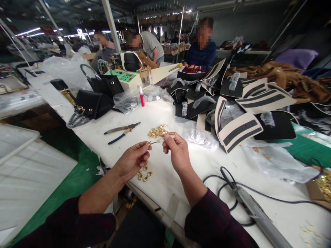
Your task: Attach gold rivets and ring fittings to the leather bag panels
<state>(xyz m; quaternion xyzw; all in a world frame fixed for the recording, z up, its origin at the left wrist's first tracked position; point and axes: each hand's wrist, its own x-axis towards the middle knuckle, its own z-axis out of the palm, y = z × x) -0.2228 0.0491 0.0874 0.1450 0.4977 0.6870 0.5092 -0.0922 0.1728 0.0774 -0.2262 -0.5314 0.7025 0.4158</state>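
Observation:
My left hand (136, 156) pinches a small gold metal ring (149, 143) between thumb and fingertips. In my right hand (177, 151) is a thin screwdriver (160, 140) with a pale handle, its tip pointing left and meeting the ring. Just beyond my hands lies a pile of gold rings (157, 131). Several loose gold rings (144, 174) rest on the white table (165, 186) below my left hand. Pliers (121, 131) with blue handles lie spread farther to the left.
Black handbags (94, 103), a red bottle (142, 97) and a green-panelled machine (126, 77) stand behind. Black and cream bag pieces (240, 132) are heaped at right. A grey corded tool (258, 213) lies front right, near a box of gold parts (322, 186). Other people (203, 48) work beyond.

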